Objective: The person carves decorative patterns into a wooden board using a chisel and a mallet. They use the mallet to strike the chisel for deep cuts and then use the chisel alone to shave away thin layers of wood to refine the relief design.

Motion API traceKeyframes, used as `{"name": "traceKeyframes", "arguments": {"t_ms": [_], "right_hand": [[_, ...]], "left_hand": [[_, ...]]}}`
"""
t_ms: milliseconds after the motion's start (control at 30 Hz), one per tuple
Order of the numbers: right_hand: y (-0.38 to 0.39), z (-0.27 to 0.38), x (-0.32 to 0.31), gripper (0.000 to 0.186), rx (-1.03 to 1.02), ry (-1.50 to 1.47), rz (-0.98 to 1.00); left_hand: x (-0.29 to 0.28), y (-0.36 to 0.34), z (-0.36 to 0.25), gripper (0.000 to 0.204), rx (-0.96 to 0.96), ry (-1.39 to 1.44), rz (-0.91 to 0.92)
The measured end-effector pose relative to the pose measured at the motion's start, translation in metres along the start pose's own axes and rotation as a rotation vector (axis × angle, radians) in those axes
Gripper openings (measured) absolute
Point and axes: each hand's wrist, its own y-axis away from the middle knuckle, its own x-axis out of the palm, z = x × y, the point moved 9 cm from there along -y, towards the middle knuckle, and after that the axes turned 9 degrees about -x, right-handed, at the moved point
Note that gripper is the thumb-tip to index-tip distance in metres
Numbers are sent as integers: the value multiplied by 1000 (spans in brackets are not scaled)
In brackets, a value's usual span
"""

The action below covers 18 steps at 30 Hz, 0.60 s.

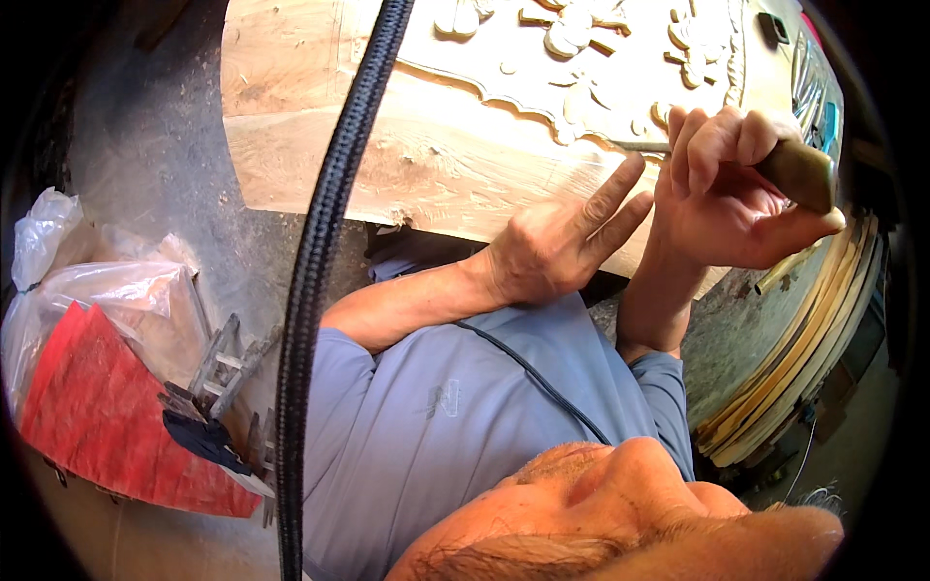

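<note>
My right hand [722, 179] is closed around the thick wooden handle [800, 176] of a carving chisel, raised over the near right part of a pale wooden panel [426, 160]. A thin dark strip by its fingers may be the blade; most of it is hidden. Just left of it is my left hand [557, 242], resting at the panel's near edge. Two of its fingers stretch toward the chisel and the carving, and its thumb is out of sight. Raised flowers and leaves [572, 34] with a wavy border cover the panel's far part.
Metal tools [814, 87] lie at the far right, near a small dark block [773, 28]. Curved boards [794, 358] are stacked at right. Left on the floor are a clear plastic bag [126, 290] and a red sheet-like piece [107, 416]. A black braided cable [334, 213] crosses the view.
</note>
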Motion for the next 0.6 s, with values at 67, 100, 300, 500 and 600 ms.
{"name": "traceKeyframes", "arguments": {"t_ms": [67, 100, 300, 500, 600], "right_hand": [[-2, -5, 2, 99, 29, 6, 40], [-3, -7, 1, 100, 47, 26, 49], [-1, -11, 0, 101, 51, 43, 29], [-2, -11, 2, 100, 53, 58, 47], [0, -12, 1, 100, 65, 85, 32]], "left_hand": [[1, -1, 2, 68, -2, 1, -3], [3, -2, 3, 69, -5, -1, -2], [3, -4, 4, 68, 8, 6, -50], [5, -3, 5, 67, 2, 11, -59], [7, -2, 5, 67, 3, -2, -48]]}}
